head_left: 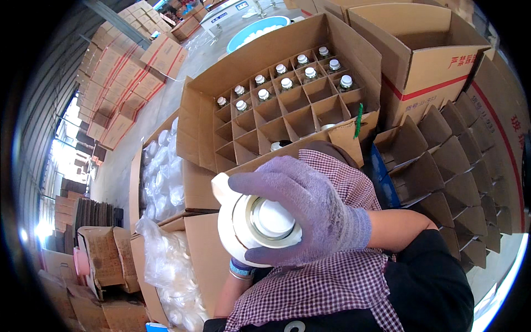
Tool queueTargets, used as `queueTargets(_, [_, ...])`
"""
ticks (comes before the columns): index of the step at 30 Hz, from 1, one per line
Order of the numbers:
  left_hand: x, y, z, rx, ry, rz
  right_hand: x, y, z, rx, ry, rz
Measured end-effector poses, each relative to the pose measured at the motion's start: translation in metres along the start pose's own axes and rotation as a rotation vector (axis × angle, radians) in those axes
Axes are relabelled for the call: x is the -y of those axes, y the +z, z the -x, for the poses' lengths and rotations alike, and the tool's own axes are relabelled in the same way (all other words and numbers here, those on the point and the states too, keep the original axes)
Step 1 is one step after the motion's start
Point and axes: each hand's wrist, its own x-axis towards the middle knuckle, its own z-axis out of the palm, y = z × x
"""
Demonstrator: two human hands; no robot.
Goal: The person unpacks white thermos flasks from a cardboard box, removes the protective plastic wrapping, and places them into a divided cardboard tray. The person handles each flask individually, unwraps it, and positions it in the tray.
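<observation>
In front of my body I see a white jug or flask (225,224) from above, with a round white lid and a spout or handle jutting toward the far left. My right hand (315,205), in a purple-grey glove, is closed around its top, thumb and fingers on opposite sides of the rim. Below the vessel is my left hand (241,268); only a blue-edged cuff and wrist show, and its fingers are hidden. Just beyond stands an open carton (265,52) with cardboard dividers. Several white-capped bottles (264,95) fill its far cells; many nearer cells hold none.
At left, open cartons hold clear-plastic-wrapped white pieces (166,177). Cardboard dividers (437,171) stand at right, beneath an open carton (437,72). A blue basin (258,33) of white parts sits farther back. Stacked cartons (127,83) line the far left.
</observation>
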Motion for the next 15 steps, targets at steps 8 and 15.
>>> queueTargets(8, [-0.004,-0.004,0.016,0.011,-0.039,0.000,0.006,0.015,0.012,0.053,-0.055,-0.165])
queueTargets(15, [-0.010,-0.012,0.019,0.011,-0.040,-0.119,-0.017,0.018,0.015,0.077,-0.053,-0.236])
